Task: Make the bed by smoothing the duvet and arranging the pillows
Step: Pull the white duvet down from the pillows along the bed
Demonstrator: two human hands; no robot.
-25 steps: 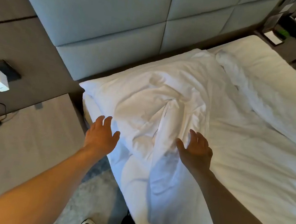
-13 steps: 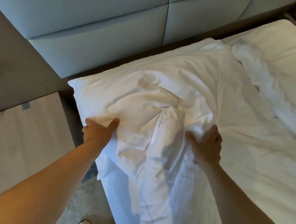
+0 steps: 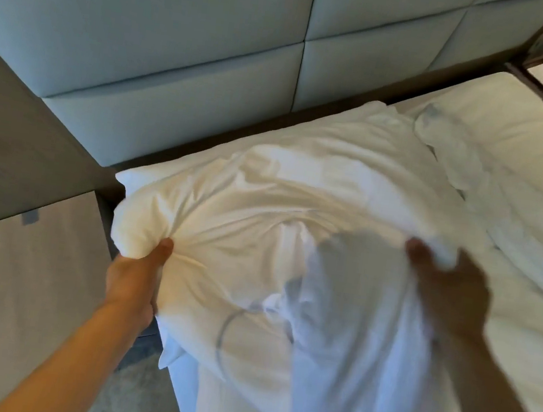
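Pillow (image 3: 262, 211) lay between the two hands at the head of the bed (image 3: 506, 326), just below the padded headboard (image 3: 179, 55). The left hand (image 3: 136, 278) gripped its near corner, fingers curled into bunched fabric. The right hand (image 3: 448, 291), blurred, clutched its other side, with rumpled duvet (image 3: 362, 373) beneath that wrist.

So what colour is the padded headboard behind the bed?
Pale grey-green headboard, in stitched panels; the head view shows it.

left hand (image 3: 135, 274) clenched, right hand (image 3: 451, 295) gripping, both arms outstretched
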